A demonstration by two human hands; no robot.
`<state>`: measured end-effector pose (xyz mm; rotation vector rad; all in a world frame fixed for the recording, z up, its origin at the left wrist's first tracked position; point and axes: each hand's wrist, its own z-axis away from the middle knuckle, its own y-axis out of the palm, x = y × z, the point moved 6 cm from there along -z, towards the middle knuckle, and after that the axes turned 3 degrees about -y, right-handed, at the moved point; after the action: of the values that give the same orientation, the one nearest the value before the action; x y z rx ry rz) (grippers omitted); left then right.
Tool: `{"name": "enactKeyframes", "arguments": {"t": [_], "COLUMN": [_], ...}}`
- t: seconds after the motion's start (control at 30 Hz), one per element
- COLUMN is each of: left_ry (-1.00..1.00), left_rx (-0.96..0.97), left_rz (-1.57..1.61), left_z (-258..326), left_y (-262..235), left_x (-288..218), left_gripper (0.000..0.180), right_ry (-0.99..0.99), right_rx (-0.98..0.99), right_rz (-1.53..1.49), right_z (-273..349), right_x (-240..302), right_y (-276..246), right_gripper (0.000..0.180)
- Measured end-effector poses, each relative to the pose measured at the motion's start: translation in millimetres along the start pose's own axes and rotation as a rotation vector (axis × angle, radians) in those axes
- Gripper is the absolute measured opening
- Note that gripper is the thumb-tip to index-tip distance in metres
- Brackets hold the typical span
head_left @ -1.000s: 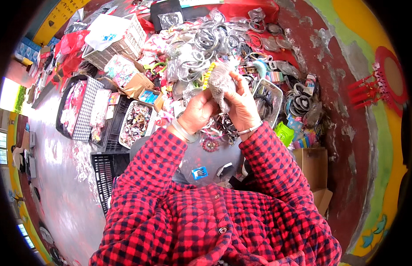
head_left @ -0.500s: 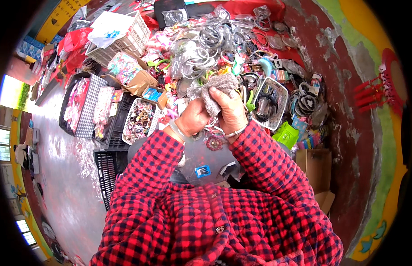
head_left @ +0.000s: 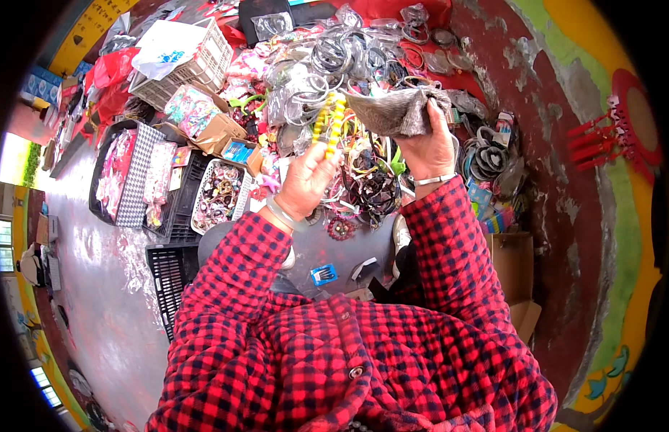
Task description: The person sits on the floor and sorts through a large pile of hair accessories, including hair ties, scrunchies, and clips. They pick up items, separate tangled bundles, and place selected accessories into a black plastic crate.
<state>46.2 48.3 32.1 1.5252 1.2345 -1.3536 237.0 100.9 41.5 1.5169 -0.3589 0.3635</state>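
Left hand [head_left: 307, 180] and right hand [head_left: 429, 150] have parted — grey cloth [head_left: 393, 113] now spread.

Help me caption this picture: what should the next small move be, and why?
I'd probably ease the left grip away from the right grip: the left appears to pinch a yellow beaded strand, the right holds a grey fuzzy piece, and the two seem to touch, though whether they are joined is unclear.
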Motion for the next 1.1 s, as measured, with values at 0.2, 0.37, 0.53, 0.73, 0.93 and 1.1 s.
{"name": "enactKeyframes", "arguments": {"t": [0.2,0.37,0.53,0.73,0.93,1.1], "left_ry": [0.015,-0.009,0.030,0.066,0.383,0.187], "left_rx": [-0.099,0.033,0.162,0.302,0.448,0.249], "left_rz": [0.113,0.252,0.119,-0.123,-0.416,-0.222], "left_z": [-3.3,1.0,5.1,2.8,15.7,10.5], "left_y": [-13.9,4.3,15.8,27.7,49.1,36.1], "left_x": [-0.5,1.6,16.2,-0.1,-9.3,1.0], "left_gripper": [0.014,0.015,0.040,0.032,0.011,0.011], "right_ry": [0.115,0.430,0.211,0.271,0.048,-0.018], "right_rx": [0.156,0.235,0.192,0.005,-0.041,-0.003], "right_rz": [-0.009,0.307,0.361,0.221,0.041,-0.114], "right_z": [23.8,49.3,57.7,52.6,12.1,0.7], "right_x": [-7.0,-61.3,-76.2,-60.6,-15.2,7.9], "right_y": [30.9,25.3,36.1,22.4,-9.6,-23.0], "right_gripper": [0.060,0.044,0.031,0.021,0.017,0.025]}}
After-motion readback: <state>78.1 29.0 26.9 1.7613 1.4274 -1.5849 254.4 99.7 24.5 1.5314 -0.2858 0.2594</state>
